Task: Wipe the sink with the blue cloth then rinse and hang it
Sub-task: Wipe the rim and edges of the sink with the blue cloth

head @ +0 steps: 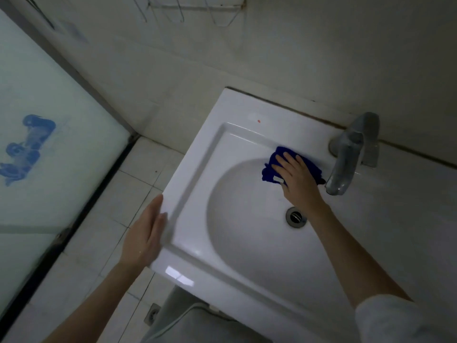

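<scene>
Head view: the right hand [294, 179], fingers spread flat, presses the blue cloth [270, 169] onto the back slope of the sink [197, 157], just beside the faucet [346, 157], likely for scrubbing pressure. The left hand [146, 233], fingers straight and together, rests against the sink's left edge, seemingly bracing. Below is a tiled floor [103, 214], to the left a frosted glass door [49, 82], and on the wall above a wire rack [193, 11].

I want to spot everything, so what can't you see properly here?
Head view:
- Blue cloth: mostly under the right hand.
- Wire rack: cut off by the top edge.
- Blue shapes: blurred behind frosted glass.
- Left hand: fingertips smeared by motion blur.
</scene>
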